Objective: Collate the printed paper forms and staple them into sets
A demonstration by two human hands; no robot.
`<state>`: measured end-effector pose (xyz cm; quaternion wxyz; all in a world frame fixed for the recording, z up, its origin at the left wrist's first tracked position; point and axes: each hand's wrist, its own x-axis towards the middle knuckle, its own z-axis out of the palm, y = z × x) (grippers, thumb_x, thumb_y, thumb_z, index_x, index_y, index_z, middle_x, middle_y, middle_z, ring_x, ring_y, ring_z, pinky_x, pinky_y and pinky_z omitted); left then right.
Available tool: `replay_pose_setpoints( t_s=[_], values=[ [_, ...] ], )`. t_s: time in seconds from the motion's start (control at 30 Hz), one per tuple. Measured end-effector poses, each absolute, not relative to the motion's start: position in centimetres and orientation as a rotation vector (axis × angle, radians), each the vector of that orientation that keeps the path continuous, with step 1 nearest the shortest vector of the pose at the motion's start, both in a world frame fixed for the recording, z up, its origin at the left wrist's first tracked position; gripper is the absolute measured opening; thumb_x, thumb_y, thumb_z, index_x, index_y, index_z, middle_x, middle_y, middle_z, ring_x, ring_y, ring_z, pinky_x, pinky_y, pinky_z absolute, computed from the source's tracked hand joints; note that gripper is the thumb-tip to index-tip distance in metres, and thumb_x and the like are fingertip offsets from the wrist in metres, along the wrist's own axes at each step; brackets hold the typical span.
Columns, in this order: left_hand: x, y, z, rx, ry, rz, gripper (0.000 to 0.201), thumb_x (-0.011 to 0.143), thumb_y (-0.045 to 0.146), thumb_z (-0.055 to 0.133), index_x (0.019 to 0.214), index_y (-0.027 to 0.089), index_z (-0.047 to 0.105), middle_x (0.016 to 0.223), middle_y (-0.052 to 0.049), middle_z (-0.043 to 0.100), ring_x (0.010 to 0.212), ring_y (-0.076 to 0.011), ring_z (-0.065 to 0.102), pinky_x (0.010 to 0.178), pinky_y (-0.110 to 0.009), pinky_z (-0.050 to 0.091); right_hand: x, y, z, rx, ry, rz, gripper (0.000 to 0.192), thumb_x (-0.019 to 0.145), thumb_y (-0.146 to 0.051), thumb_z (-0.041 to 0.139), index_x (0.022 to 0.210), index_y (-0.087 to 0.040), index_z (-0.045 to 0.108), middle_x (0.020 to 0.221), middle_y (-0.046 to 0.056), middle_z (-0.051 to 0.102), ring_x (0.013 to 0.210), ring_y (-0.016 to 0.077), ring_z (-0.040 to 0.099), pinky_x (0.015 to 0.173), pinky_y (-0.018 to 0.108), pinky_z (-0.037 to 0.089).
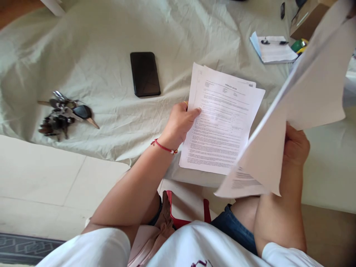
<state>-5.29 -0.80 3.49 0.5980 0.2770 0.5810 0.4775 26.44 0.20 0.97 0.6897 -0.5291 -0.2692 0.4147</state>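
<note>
The left hand (180, 124) pinches the left edge of a stack of printed sheets (222, 126), thumb on top, holding it on the pale green bedsheet (97, 44). The stack's top page carries a bold centred heading and lines of small print, too fine to read. The right hand (295, 145), just right of the stack, is clenched around lifted loose pages (300, 111), which tilt up above the stack's right corner. Left of the stack lies a black phone (145, 73), face down; farther left, a bunch of keys (63, 113). Beyond the stack's far right corner sits a notepad with a pen (274, 48).
</note>
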Motion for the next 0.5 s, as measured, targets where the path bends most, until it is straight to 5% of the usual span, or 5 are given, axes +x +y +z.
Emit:
replay_pose_setpoints(
  t_s=[0.07,0.37,0.5],
  values=[
    [-5.4,-0.8,3.4,0.628,1.339,1.103,0.006,0.093,0.019,0.076,0.092,0.019,0.07,0.09,-0.008,0.078,0.098,-0.0268,0.077,0.086,-0.038,0.064,26.2,0.2,0.9,-1.224,-0.648,0.828,0.036,0.064,-0.013,0.091,0.1,-0.014,0.084,0.11,0.006,0.085,0.103,0.0198,0.083,0.096,0.03,0.072],
    [-5.4,-0.7,3.3,0.632,1.344,1.106,0.014,0.096,0.027,0.077,0.088,0.02,0.068,0.087,-0.007,0.077,0.082,-0.0219,0.074,0.078,-0.034,0.062,25.6,0.4,0.3,-1.432,-0.789,0.903,0.056,0.045,-0.025,0.097,0.1,-0.019,0.086,0.098,0.003,0.087,0.086,0.0193,0.079,0.088,0.037,0.071],
    [-5.4,-0.6,3.3,0.621,1.372,1.088,0.021,0.096,0.027,0.072,0.079,0.021,0.063,0.079,-0.005,0.072,0.073,-0.0189,0.069,0.072,-0.031,0.059,25.7,0.5,-0.6,-1.453,-0.826,0.911,0.052,0.045,-0.025,0.096,0.096,-0.021,0.086,0.099,0.001,0.088,0.089,0.018,0.078,0.098,0.037,0.067]
  ],
)
